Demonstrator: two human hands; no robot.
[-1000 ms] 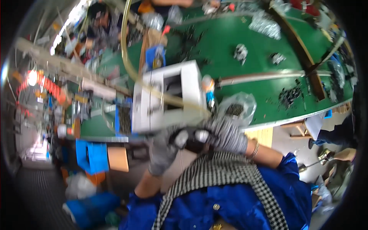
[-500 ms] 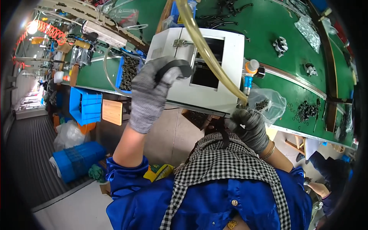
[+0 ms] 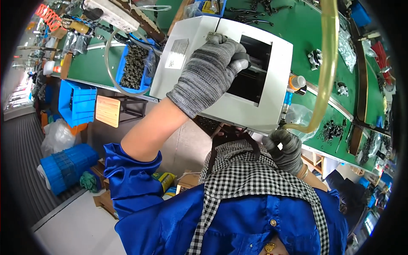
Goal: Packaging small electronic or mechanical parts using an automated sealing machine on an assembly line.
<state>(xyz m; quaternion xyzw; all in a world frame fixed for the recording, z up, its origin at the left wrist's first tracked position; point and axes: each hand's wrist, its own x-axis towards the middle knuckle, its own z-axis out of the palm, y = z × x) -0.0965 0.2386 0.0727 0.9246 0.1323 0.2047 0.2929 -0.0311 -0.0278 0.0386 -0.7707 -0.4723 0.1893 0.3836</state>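
Note:
My left hand, in a grey knit glove, is closed round a dark, rounded piece. Only its blunt end shows past the fingers. It is over the white metal box, beside the box's dark rectangular opening. My right hand, gloved alike, is low at the box's near right corner. Its fingers are curled with a small gap by the thumb, and anything inside them is hidden. A yellowish clear hose bends down close above that hand.
Left of the box, a blue bin holds small dark parts. On the green bench lie black levers, metal parts and a clear plastic bag. A blue crate and a wooden stool stand at left.
My left hand has moved right and turned over the box's opening, hiding most of the dark piece. The view has shifted, and the hose now hangs farther right. My right hand stays low by the corner.

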